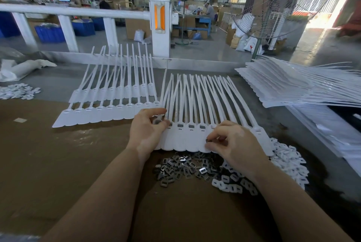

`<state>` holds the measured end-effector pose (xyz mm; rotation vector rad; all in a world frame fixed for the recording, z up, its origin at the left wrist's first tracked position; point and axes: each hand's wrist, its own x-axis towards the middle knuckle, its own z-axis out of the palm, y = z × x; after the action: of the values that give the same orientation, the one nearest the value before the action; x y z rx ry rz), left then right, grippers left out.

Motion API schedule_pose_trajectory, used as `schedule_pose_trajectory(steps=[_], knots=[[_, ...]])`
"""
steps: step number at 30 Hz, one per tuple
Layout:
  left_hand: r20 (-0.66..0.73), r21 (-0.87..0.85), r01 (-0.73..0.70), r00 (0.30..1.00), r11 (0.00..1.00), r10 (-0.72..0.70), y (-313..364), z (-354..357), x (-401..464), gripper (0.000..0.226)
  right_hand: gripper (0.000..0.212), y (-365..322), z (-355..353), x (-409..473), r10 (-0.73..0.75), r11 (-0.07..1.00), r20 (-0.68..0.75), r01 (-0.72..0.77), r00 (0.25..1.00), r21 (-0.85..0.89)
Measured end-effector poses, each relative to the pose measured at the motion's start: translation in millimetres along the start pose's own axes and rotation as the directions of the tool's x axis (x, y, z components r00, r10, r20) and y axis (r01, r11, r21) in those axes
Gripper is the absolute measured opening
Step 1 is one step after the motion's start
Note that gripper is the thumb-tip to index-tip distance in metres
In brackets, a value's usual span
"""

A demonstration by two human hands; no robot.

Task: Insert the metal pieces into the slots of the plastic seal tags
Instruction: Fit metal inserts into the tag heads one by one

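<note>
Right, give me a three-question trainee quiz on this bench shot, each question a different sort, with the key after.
1. True or false: the right hand pinches a small metal piece over the strip of seal tags.
2. Multiple choice: the loose pile of metal pieces lies A) beyond the tags by the white rail, B) near the person, just below the strip being worked on, C) on the stack of tag strips at far right.
3. Fill in: the left hand holds the strip at its ____ end.

Key: 1 true; 2 B; 3 left.
</note>
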<state>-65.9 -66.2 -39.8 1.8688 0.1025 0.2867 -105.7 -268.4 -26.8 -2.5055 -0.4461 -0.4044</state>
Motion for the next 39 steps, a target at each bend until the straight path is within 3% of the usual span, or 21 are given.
schedule_pose_trajectory(steps=[6, 13, 22, 30, 39], knots=[[0.007, 0.01, -0.007, 1.0, 1.0, 0.007, 0.4, -0.9, 0.3, 0.024, 0.015, -1.8, -1.1, -4.4, -0.05, 0.999, 0.05, 0.051, 0.997, -0.014], [0.01, 0.031, -0.013, 1.0, 0.999, 0.012, 1.2, -0.6, 0.1, 0.026, 0.008, -4.6, 0.7, -7.2, -0.159, 0.984, 0.062, 0.163, 0.985, -0.069], [0.011, 0.058, -0.023, 1.0, 0.998, 0.023, 0.4, -1.2, 0.2, 0.027, 0.006, -6.2, 0.7, -8.7, -0.195, 0.978, 0.062, 0.199, 0.979, -0.069], [0.012, 0.039, -0.02, 1.0, 0.999, 0.02, 0.3, -1.0, 0.2, 0.027, 0.008, -1.1, 0.5, -8.1, -0.042, 0.991, -0.243, 0.071, 0.969, 0.111], [0.003, 0.054, -0.021, 1.0, 0.998, 0.021, 1.2, -0.5, 0.5, 0.026, 0.006, 4.6, 0.4, -5.3, 0.158, 0.967, -0.274, -0.093, 0.948, 0.235]])
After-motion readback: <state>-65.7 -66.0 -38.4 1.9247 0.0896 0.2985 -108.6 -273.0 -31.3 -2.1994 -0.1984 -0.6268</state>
